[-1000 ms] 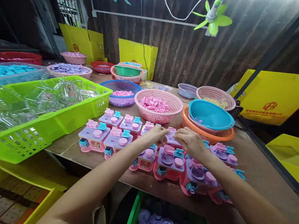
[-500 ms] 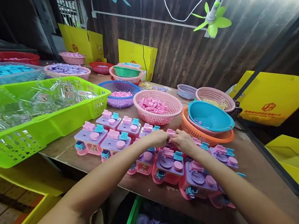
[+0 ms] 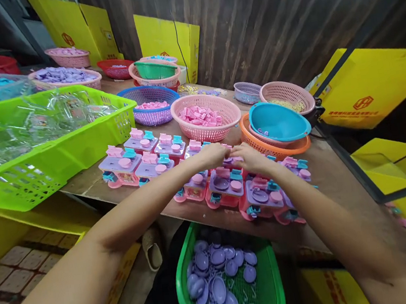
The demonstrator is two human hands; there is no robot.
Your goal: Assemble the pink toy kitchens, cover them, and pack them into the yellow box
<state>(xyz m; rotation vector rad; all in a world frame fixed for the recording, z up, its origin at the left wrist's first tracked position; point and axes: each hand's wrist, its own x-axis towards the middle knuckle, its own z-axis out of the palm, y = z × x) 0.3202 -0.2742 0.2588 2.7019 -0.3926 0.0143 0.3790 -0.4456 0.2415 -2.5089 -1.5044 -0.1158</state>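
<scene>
Several small toy kitchens stand in rows on the table, with purple tops, pink bases, and pink and turquoise parts. Some of the nearer ones carry a purple toy pan on top. Over a unit in the back row, my left hand and my right hand meet almost fingertip to fingertip. Both have their fingers bent and pinched at its pink upper part. Whatever small piece lies between the fingers is hidden by the hands.
Behind the toys stands a pink basket of pink pieces. A blue bowl rests in an orange basket at right. A lime crate of clear plastic parts fills the left. Below the table edge, a green basket holds purple pans.
The view has tilted downward, so more of the green basket shows. Both hands stay at the back-row toy, with the right fingers now straighter and closer to the left.
</scene>
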